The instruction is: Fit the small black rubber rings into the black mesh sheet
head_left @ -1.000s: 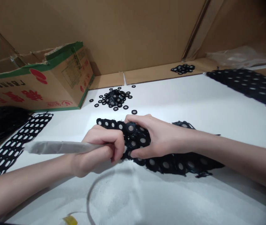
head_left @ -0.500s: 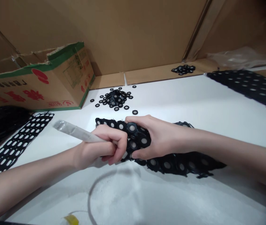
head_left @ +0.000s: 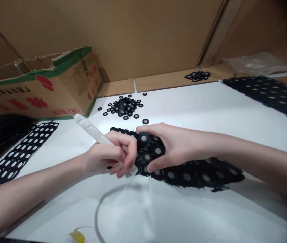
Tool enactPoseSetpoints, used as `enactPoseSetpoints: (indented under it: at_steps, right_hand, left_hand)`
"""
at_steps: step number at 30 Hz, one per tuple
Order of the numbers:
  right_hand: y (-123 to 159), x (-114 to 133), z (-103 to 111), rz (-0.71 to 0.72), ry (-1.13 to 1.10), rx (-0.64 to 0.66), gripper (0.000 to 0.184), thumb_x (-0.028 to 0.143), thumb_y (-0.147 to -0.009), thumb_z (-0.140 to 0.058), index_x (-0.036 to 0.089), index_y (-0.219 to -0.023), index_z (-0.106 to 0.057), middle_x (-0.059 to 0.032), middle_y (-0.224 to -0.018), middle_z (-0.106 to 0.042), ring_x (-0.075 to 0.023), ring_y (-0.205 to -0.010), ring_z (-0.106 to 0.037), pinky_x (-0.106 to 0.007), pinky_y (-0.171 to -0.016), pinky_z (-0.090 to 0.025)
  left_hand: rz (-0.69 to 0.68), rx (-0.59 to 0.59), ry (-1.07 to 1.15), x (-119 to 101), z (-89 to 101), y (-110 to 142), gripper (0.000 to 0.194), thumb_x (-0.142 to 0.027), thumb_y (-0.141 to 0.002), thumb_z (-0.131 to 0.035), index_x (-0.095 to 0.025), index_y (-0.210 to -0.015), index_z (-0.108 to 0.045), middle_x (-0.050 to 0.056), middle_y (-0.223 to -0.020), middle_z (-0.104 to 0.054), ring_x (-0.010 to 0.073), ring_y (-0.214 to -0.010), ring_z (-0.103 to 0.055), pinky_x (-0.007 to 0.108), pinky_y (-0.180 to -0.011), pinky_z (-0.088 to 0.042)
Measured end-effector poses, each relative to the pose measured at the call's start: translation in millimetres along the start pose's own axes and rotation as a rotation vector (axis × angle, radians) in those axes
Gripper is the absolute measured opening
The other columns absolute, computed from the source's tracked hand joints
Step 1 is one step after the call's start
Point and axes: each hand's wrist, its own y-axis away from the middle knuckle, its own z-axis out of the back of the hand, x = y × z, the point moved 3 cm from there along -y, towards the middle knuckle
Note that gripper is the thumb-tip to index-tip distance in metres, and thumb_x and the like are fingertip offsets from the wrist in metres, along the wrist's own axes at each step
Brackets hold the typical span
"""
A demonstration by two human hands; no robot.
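In my left hand [head_left: 114,153] is a slim pen-like tool [head_left: 90,129] with a whitish, wrapped-looking handle. Its rear end points up and left; the working tip is hard to make out beside the black sheet. My right hand [head_left: 163,145] grips a black rubbery sheet [head_left: 196,175] dotted with round holes, thumb in front and fingers behind. That sheet is bunched up around the grip and trails to the right under my forearm. Both hands are close together over the white tabletop [head_left: 184,212].
Small black rings [head_left: 124,106] lie heaped behind my hands, with another pile of rings [head_left: 198,75] farther right. A cardboard box [head_left: 70,84] stands at back left. Perforated black strips [head_left: 19,155] lie left, a dotted sheet [head_left: 267,94] right. A yellow scrap [head_left: 77,236] sits in front.
The tool's rear end has swung upward and to the right as my left hand turned. The sheet in my right hand has shifted slightly to the right.
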Motion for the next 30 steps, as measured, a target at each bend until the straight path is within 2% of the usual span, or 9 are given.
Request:
enactPoseSetpoints:
  at_steps: [3,5,9,12,16,18,25,30]
  right_hand:
    - [2,0,8,-0.03,0.057,0.073,0.041,0.038,-0.059,-0.079,0.021,-0.089,-0.055,-0.0009,-0.088,-0.063,-0.0208,-0.081,-0.057,-0.029,-0.066,-0.041]
    - [3,-1,12,-0.028,0.1,0.081,0.042,0.041,-0.061,-0.078,0.021,-0.092,-0.058,-0.0014,-0.087,-0.064,-0.0215,-0.08,-0.057,-0.03,-0.067,-0.04]
    - [-2,-6,15,-0.038,0.161,-0.067,0.041,0.053,-0.07,-0.069,0.02,-0.093,-0.06,-0.0026,-0.082,-0.065,-0.021,-0.076,-0.056,-0.034,-0.073,-0.037]
    - [-9,-10,9,-0.104,0.099,-0.149,0.024,0.042,-0.083,-0.058,0.019,-0.082,-0.061,-0.0021,-0.079,-0.065,-0.017,-0.072,-0.054,-0.032,-0.071,-0.034]
    - [-14,-14,0,-0.116,0.128,-0.267,0.006,0.023,-0.081,-0.06,0.018,-0.08,-0.058,-0.0025,-0.081,-0.063,-0.0151,-0.072,-0.051,-0.031,-0.072,-0.032]
    - [-14,-14,-3,-0.106,0.106,-0.294,0.006,0.019,-0.079,-0.061,0.018,-0.078,-0.055,-0.0017,-0.081,-0.062,-0.0142,-0.072,-0.05,-0.03,-0.071,-0.032]
    - [-13,-17,-2,-0.101,-0.068,-0.298,0.014,0.019,-0.079,-0.062,0.018,-0.068,-0.052,0.0026,-0.072,-0.056,-0.013,-0.069,-0.047,-0.029,-0.07,-0.03]
    - [-13,-21,-3,-0.091,-0.101,-0.316,0.015,0.022,-0.077,-0.063,0.019,-0.067,-0.053,0.0029,-0.07,-0.056,-0.0134,-0.069,-0.046,-0.03,-0.073,-0.031]
  left_hand:
    - [-0.017,-0.003,-0.008,-4,3.0,-4,0.009,-0.008,-0.056,-0.049,-0.013,-0.052,-0.054,-0.001,-0.035,-0.046,0.0079,-0.031,-0.041,0.019,-0.037,-0.028]
    - [-0.097,-0.078,-0.062,-10,9.8,-6,0.008,-0.008,-0.056,-0.05,-0.013,-0.052,-0.054,0.0,-0.037,-0.05,0.0077,-0.032,-0.041,0.019,-0.036,-0.026]
    - [-0.306,-0.247,-0.191,-19,27.5,-12,0.008,-0.008,-0.057,-0.049,-0.013,-0.053,-0.053,0.001,-0.042,-0.057,0.0069,-0.032,-0.039,0.02,-0.035,-0.02]
    - [-0.377,-0.295,-0.244,-19,36.3,-16,0.009,-0.008,-0.059,-0.047,-0.014,-0.055,-0.051,0.0,-0.043,-0.056,0.0077,-0.033,-0.04,0.02,-0.035,-0.02]
    - [-0.399,-0.282,-0.319,-12,39.7,-19,0.011,-0.006,-0.065,-0.048,-0.014,-0.061,-0.053,0.0,-0.053,-0.061,0.0085,-0.041,-0.047,0.02,-0.038,-0.028]
    - [-0.412,-0.264,-0.359,-10,39.7,-19,0.012,-0.005,-0.068,-0.048,-0.014,-0.065,-0.054,0.0,-0.057,-0.062,0.0088,-0.045,-0.049,0.02,-0.041,-0.032]
    - [-0.436,-0.232,-0.398,-9,38.3,-18,0.015,-0.004,-0.073,-0.047,-0.015,-0.068,-0.056,0.0,-0.062,-0.062,0.009,-0.052,-0.05,0.022,-0.047,-0.035]
    - [-0.465,-0.224,-0.385,-10,38.1,-16,0.014,-0.005,-0.073,-0.047,-0.015,-0.068,-0.055,0.0,-0.062,-0.062,0.0094,-0.052,-0.049,0.022,-0.047,-0.035]
